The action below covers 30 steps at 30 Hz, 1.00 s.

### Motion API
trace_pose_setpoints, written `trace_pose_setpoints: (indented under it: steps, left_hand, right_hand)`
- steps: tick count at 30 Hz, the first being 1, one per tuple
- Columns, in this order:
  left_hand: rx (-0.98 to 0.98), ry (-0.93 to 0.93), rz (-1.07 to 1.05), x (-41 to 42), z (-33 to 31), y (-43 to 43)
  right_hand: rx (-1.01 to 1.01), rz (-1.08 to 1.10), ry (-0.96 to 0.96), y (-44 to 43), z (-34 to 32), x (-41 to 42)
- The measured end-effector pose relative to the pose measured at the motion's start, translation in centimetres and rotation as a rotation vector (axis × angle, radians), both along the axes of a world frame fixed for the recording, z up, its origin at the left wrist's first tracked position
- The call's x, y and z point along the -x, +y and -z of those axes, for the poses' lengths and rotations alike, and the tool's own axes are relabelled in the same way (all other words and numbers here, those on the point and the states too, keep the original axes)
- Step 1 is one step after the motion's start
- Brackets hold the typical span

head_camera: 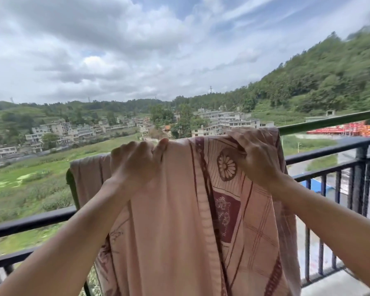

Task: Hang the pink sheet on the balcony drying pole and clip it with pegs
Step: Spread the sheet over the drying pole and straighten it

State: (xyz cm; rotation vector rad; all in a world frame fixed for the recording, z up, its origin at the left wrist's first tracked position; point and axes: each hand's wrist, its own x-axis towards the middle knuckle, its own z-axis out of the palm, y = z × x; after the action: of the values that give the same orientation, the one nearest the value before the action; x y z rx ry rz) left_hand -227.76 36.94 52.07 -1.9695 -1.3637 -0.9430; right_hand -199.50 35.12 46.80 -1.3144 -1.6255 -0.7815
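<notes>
left hand (135,161) pinches a fold of the pink sheet (171,210) at the top | right hand (252,152) presses cloth over the green drying pole (329,122) | sheet draped over pole, bunched, in front of the black railing (329,165) | soft, limp, likely slides; grip the top edge, spread sideways | no pegs seen

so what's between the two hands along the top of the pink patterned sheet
In the head view, only the pink patterned sheet spans from left hand to right hand, draped over the green drying pole; no pegs there.
</notes>
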Motion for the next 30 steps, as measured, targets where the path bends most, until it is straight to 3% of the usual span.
trace_pose_setpoints:
  steps: [4,8,10,14,16,18,20,22,26,28,30]
  left_hand:
    - [0.008,-0.051,-0.021,-0.6,-0.2,0.0]
    - [0.026,-0.101,-0.067,-0.8,-0.5,0.2]
    - [0.081,-0.161,-0.095,-1.0,-0.8,0.1]
    - [0.158,-0.241,-0.106,-1.6,-1.0,-0.2]
    - [0.179,-0.274,-0.138,-2.1,-0.9,-0.4]
    - [0.086,-0.303,-0.146,-3.1,-0.5,-0.7]
    - [-0.010,-0.215,-0.091,-5.8,0.3,-1.5]
    - [0.038,-0.076,-0.046,-9.1,1.2,-1.9]
    - [0.004,0.038,-0.059,-10.7,1.2,-1.2]
    - [-0.030,0.011,-0.032,-9.7,1.1,-0.6]
    - [-0.050,0.016,-0.057,-9.2,1.0,-0.1]
  right_hand:
    - [-0.037,-0.199,0.147,-0.4,-3.9,-3.4]
    - [0.078,-0.305,0.266,1.9,-11.0,-4.5]
    - [0.106,-0.303,0.246,3.8,-14.3,-4.2]
    - [0.077,-0.102,0.227,9.2,-17.9,-3.9]
    - [0.229,-0.131,0.217,12.5,-17.0,-3.9]
    - [0.532,-0.119,0.124,14.0,-14.5,-4.3]
    - [0.866,-0.010,-0.086,13.6,-12.4,-5.1]
    - [0.981,-0.055,-0.134,11.7,-12.2,-5.9]
    - [0.634,-0.431,0.072,5.6,-12.1,-8.5]
    - [0.579,-0.496,0.027,2.2,-10.4,-10.4]
    - [0.546,-0.423,-0.068,-0.1,-7.3,-12.5]
